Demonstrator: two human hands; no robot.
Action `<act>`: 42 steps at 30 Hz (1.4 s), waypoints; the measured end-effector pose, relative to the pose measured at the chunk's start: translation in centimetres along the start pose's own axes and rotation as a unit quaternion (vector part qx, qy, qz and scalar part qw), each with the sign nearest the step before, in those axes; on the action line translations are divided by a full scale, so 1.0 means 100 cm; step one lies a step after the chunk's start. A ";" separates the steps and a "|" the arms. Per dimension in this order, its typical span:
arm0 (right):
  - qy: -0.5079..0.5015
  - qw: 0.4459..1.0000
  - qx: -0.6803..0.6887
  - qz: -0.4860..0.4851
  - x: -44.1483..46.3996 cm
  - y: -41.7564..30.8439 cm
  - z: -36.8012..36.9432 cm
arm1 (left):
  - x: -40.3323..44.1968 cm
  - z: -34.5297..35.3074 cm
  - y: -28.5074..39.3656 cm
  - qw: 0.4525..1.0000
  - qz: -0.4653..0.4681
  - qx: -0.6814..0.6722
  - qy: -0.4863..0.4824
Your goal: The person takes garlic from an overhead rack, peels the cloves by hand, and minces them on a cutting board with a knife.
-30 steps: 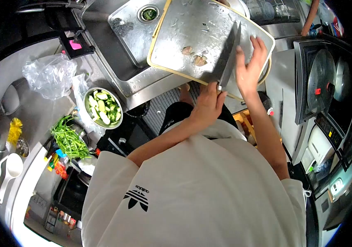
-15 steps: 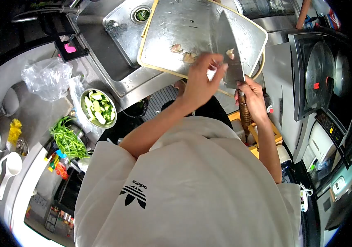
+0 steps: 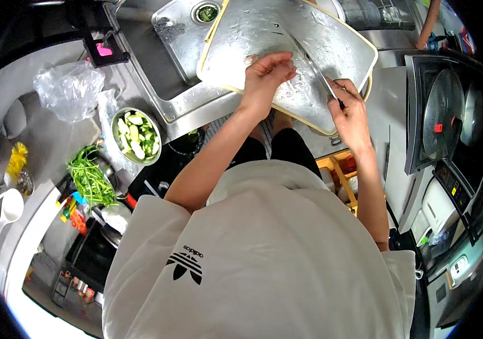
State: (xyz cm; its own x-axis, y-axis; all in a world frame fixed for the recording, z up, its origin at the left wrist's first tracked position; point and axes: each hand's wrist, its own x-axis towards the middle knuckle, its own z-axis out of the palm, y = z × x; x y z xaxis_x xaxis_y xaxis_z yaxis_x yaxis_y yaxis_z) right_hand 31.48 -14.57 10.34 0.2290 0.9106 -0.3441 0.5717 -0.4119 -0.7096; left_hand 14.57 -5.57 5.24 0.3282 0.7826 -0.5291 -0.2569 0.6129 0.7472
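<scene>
The left hand (image 3: 264,76) at 12 o'clock has half-curled fingers, contents unclear, near the knife (image 3: 313,66) over the wet board (image 3: 230,34) at 1, gripped by the right hand (image 3: 352,116) at 2, whose slipping could cut it.

The board (image 3: 360,59) was coloured silvery grey and edged in pale yellow, and the knife (image 3: 313,66) was toned steel grey. The top (image 3: 292,254) was coloured white and marked with a black logo (image 3: 187,266), its leaf shapes crossed by white stripes. Pale and dark green were mixed among the cut pieces (image 3: 138,134); the stalks (image 3: 91,178) were coloured brighter green. 2 spoons (image 3: 12,205) were coloured white, the brush (image 3: 16,160) yellow. The glass lid (image 3: 438,107) was marked with 1 red square.
</scene>
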 end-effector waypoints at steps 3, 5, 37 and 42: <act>-0.018 0.999 0.033 -0.026 -0.002 -0.002 0.003 | 0.003 -0.001 -0.004 0.999 0.029 0.022 0.009; -0.023 0.999 -0.009 -0.029 -0.007 -0.012 0.006 | 0.007 -0.001 -0.009 0.995 0.069 0.072 0.005; -0.048 0.896 0.441 0.027 0.052 -0.005 0.065 | 0.010 -0.049 0.006 0.957 -0.184 -0.181 -0.135; -0.044 0.916 0.398 0.018 0.050 -0.005 0.066 | 0.007 -0.045 0.001 0.957 -0.183 -0.190 -0.121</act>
State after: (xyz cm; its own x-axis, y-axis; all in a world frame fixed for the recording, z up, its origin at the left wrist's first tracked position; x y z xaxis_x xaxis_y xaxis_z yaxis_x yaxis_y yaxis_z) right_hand 27.09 -10.06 4.91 0.1524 0.9037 -0.4001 -0.1985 -0.3686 -0.9081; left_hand 10.64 -4.46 3.11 0.6487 0.4874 -0.5845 -0.3813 0.8728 0.3046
